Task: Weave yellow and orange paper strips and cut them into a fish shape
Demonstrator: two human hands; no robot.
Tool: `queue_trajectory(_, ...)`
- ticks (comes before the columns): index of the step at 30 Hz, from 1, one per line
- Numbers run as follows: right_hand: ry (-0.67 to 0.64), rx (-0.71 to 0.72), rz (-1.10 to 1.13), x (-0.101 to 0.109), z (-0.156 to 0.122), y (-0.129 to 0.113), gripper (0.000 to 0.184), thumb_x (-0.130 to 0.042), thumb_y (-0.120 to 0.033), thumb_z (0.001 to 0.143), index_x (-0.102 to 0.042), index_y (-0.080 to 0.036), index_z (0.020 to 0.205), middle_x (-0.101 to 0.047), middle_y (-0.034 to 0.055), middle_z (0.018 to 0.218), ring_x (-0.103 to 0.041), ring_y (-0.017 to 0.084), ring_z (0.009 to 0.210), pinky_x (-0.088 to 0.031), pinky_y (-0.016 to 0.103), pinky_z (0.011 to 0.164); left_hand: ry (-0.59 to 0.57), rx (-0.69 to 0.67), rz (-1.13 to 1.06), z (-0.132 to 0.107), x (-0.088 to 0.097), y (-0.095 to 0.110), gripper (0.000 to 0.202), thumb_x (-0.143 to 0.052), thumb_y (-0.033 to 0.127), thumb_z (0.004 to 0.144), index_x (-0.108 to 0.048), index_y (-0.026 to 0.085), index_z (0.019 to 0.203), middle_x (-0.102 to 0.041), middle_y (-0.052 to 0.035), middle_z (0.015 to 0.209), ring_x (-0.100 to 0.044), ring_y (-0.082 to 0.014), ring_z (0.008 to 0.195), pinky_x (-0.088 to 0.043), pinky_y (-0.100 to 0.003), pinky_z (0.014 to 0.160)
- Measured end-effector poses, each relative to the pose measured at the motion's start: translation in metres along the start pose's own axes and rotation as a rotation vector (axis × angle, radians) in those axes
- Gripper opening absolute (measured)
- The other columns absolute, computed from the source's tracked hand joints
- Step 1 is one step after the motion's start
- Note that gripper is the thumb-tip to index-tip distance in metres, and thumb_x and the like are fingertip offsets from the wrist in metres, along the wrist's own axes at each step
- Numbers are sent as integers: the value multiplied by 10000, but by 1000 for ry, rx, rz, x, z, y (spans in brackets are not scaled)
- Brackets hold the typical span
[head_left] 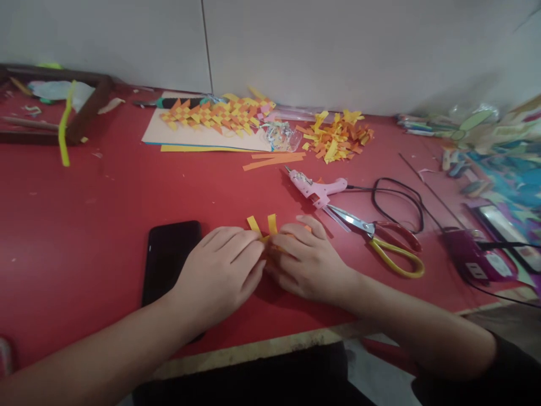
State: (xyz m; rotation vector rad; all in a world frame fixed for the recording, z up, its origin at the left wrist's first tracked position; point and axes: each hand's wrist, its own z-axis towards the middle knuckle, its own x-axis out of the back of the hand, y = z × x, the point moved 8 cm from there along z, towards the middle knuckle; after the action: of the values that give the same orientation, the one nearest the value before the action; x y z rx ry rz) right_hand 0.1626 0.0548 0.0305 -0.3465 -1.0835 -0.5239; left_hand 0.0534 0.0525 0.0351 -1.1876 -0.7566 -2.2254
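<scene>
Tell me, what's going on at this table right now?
A person's left hand and right hand meet over the red table, holding yellow and orange paper strips; the fingers hide much of them. A black phone lies beside the left hand, a pink glue gun and scissors beyond the right. A checkered paper piece and a heap of paper bits sit farther back.

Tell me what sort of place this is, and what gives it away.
Probably a craft table, perhaps at home: a pink glue gun and scissors lie on the red tabletop, near a heap of orange and yellow paper pieces.
</scene>
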Motion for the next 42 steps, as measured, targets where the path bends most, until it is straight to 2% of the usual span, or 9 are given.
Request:
queue_trajectory(2, -20, -37, 107, -1, 1, 6, 199, -544, -268, 900, -715, -199, 826, -734, 45, 978, -623, 221, 950, -326, 451, 1044, 4, -18, -27, 1, 0, 2, 183, -543, 206, 915, -663, 91, 991, -723, -138, 1047, -660, -292, 981, -515, -461, 894)
queue_trajectory(6, -14, -130, 352, 4, 3, 28, 202, -514, -225, 929, -715, -228, 947, -744, 29, 981, -657, 178, 913, -395, 417, 953, -4, -49, -35, 0, -1, 6, 174, -504, 177, 921, -664, 115, 945, -748, -102, 952, -684, -279, 977, -494, -467, 944)
queue_trajectory(9, 33, -255, 304, 7, -1, 50, 149, -571, -227, 915, -714, -218, 876, -733, 39, 918, -645, 178, 849, -450, 372, 828, -7, -71, -35, 1, -2, 8, 186, -529, 188, 925, -681, 117, 1007, -749, -80, 986, -675, -267, 966, -485, -467, 962)
queue_trajectory(12, -42, -344, 242, -3, -7, 63, 145, -574, -215, 920, -706, -214, 979, -708, 66, 984, -630, 205, 913, -476, 381, 831, -43, -100, -47, 1, -4, 10, 196, -542, 192, 924, -694, 111, 1018, -737, -73, 965, -650, -250, 918, -485, -454, 961)
queue_trajectory(18, -138, -337, 265, -14, -9, 59, 188, -559, -277, 953, -668, -207, 1089, -649, 95, 1096, -587, 229, 1017, -469, 413, 913, -121, -117, -7, -1, -9, 12, 208, -554, 237, 921, -717, 116, 965, -700, -90, 887, -584, -268, 851, -513, -444, 829)
queue_trajectory(22, -117, -304, 247, -10, -7, 55, 170, -625, -305, 916, -663, -202, 1046, -648, 92, 1096, -580, 234, 1024, -456, 413, 916, -85, -137, 26, 0, -5, 16, 245, -553, 262, 929, -722, 97, 990, -709, -105, 1058, -550, -282, 953, -471, -435, 905)
queue_trajectory(25, -51, -351, 141, -4, -9, 59, 157, -639, -339, 903, -664, -188, 934, -662, 83, 968, -594, 228, 912, -467, 394, 845, -81, -133, 20, 0, -5, 16, 281, -542, 277, 944, -717, 89, 1058, -702, -90, 1195, -535, -284, 1024, -418, -443, 977)
queue_trajectory(29, -18, -405, 42, 0, -10, 60, 269, -645, -430, 889, -681, -170, 835, -671, 73, 832, -596, 223, 799, -477, 375, 777, -93, -117, -5, -2, -7, 15, 319, -548, 304, 947, -714, 71, 1086, -730, -104, 1144, -548, -288, 1080, -367, -459, 1035)
queue_trajectory(42, -29, -426, -121, 4, -11, 59, 417, -591, -525, 901, -736, -148, 1003, -695, 106, 960, -598, 272, 926, -475, 425, 853, -89, -95, 37, 0, -8, 14, 324, -536, 316, 948, -714, 89, 1094, -731, -94, 1070, -574, -291, 1003, -372, -487, 1010)
